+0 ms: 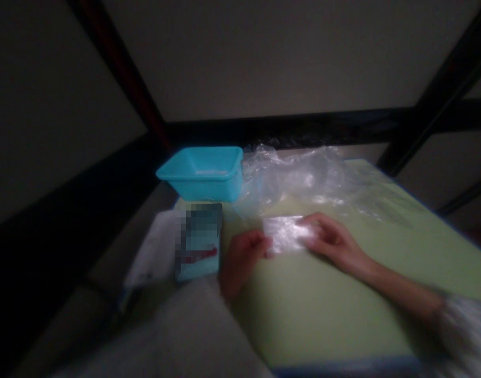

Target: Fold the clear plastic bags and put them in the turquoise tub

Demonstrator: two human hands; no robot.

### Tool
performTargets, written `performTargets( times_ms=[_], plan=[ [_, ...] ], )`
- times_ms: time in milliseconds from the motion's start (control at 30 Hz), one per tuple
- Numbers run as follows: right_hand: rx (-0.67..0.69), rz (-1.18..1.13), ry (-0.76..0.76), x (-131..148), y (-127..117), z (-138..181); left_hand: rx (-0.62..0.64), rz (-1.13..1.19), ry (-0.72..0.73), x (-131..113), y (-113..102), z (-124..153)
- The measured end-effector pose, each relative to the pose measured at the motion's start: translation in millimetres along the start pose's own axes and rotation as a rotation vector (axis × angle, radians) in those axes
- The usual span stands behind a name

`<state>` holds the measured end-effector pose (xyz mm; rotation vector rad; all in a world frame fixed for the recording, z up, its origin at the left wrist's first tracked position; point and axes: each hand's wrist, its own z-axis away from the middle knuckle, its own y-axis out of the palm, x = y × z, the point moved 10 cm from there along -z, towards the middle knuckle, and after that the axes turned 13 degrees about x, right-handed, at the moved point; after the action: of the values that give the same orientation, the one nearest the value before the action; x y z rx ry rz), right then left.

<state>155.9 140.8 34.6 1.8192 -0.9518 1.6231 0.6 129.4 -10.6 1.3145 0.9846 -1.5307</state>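
Note:
A small clear plastic packet (286, 234), shiny and roughly rectangular, is held between both hands over the table. My left hand (243, 257) pinches its left edge with closed fingers. At the other end, my right hand (331, 239) grips the right side between thumb and fingers. Blur and glare hide whatever the packet contains. A flat item with a light teal face and a red band (201, 257), partly pixelated, lies just left of my left hand.
Behind the packet stands a turquoise plastic basin (209, 186). Crumpled clear plastic sheeting (303, 176) spreads beside it along the back. White paper or cloth (153, 249) lies at the left edge of the green table (322, 320). Dark frame bars and pale panels surround the table.

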Motion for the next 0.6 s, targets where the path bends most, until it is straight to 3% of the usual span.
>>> performTargets(
  times_ms=[133, 367, 600],
  plan=[
    [-0.014, 0.101, -0.005, -2, -3, 1, 0.028, 0.001, -0.011, 2, 3, -1],
    [0.137, -0.044, -0.043, 0, 18, 4, 0.034, -0.004, -0.011, 3, 3, -2],
    [0.214, 0.049, -0.025, -4, 26, 8, 0.047, -0.025, -0.021, 1, 6, 0]
  ],
)
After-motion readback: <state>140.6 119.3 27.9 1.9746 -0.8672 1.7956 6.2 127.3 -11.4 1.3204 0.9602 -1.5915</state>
